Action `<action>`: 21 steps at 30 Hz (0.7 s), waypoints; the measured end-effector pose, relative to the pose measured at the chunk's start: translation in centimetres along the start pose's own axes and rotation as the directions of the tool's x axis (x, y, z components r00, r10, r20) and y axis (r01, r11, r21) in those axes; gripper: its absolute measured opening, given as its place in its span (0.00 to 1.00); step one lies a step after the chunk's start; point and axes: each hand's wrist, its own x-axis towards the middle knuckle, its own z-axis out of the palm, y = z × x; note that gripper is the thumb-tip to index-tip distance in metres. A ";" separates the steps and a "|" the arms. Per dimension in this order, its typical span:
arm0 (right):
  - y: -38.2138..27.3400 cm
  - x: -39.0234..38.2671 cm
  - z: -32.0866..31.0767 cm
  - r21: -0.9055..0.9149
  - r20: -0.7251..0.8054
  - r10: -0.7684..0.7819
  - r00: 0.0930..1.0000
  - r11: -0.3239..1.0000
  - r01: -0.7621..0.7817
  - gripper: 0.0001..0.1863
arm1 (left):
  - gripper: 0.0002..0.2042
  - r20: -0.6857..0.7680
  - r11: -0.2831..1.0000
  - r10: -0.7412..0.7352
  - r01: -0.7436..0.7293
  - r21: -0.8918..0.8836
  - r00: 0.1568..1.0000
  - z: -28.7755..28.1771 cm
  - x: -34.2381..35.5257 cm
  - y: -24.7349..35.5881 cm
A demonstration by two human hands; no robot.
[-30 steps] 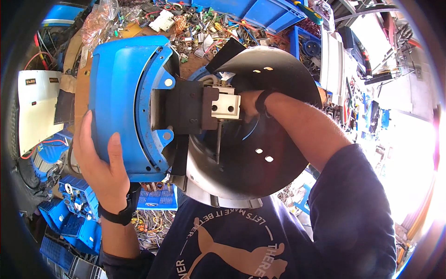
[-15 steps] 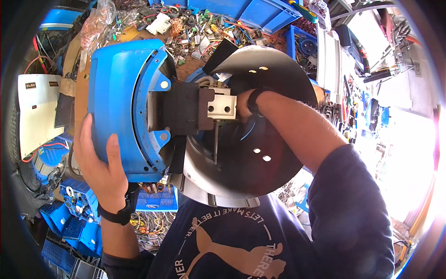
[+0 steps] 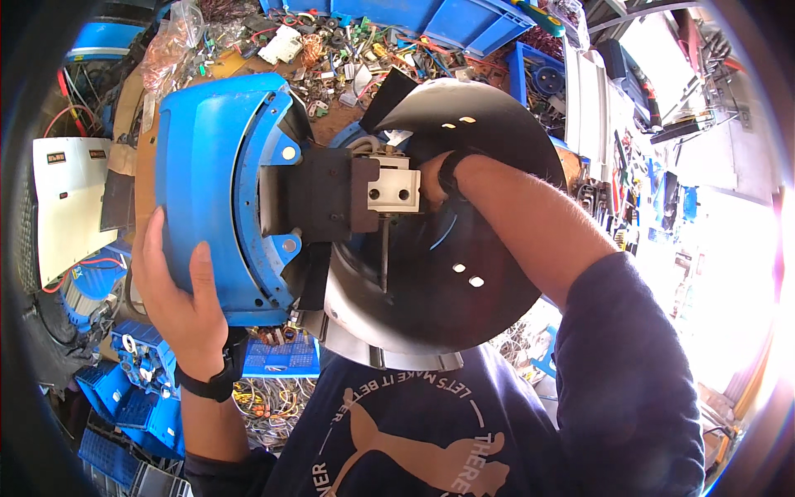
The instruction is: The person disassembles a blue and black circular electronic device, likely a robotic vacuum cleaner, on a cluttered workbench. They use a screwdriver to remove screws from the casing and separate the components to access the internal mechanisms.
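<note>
A bulky appliance body lies before me, with a curved blue casing (image 3: pixel 199 166) on its left and a rounded metal shell (image 3: pixel 517 141) on its right, dark inside. My left hand (image 3: pixel 186 306) grips the near left part of the casing, thumb on its face and fingers along the outer edge. Between casing and shell sits a dark metal bracket (image 3: pixel 319 195) carrying a cream block with two round holes (image 3: pixel 393 189). My right hand (image 3: pixel 435 178) reaches into the shell beside that block; its fingers are hidden. A thin blue wire (image 3: pixel 445 234) shows below it, and a metal rod (image 3: pixel 384 257) runs down from the block.
Loose electronic scrap (image 3: pixel 373 62) covers the bench behind, along with a large blue crate (image 3: pixel 439 25). A cream panel (image 3: pixel 73 203) stands at the left, above several blue bins (image 3: pixel 145 414). Tangled wires (image 3: pixel 273 406) lie below the bench edge.
Very little differs. My right wrist has shifted slightly left and up inside the shell. My left hand keeps its hold on the casing.
</note>
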 end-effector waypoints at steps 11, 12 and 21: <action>0.2 0.2 1.6 0.110 -0.235 -0.022 0.972 0.993 0.049 0.34 | 0.23 -0.014 1.000 0.007 -0.007 0.010 1.000 0.1 -0.1 0.0; -0.5 -0.4 0.9 0.076 -0.178 0.006 0.984 0.997 0.008 0.34 | 0.23 -0.013 1.000 0.004 -0.004 0.020 1.000 0.1 -0.2 0.0; -0.5 -0.2 1.0 0.135 -0.300 0.062 0.952 0.991 -0.022 0.39 | 0.23 -0.006 0.999 0.000 0.000 0.035 1.000 -0.1 -0.4 -0.1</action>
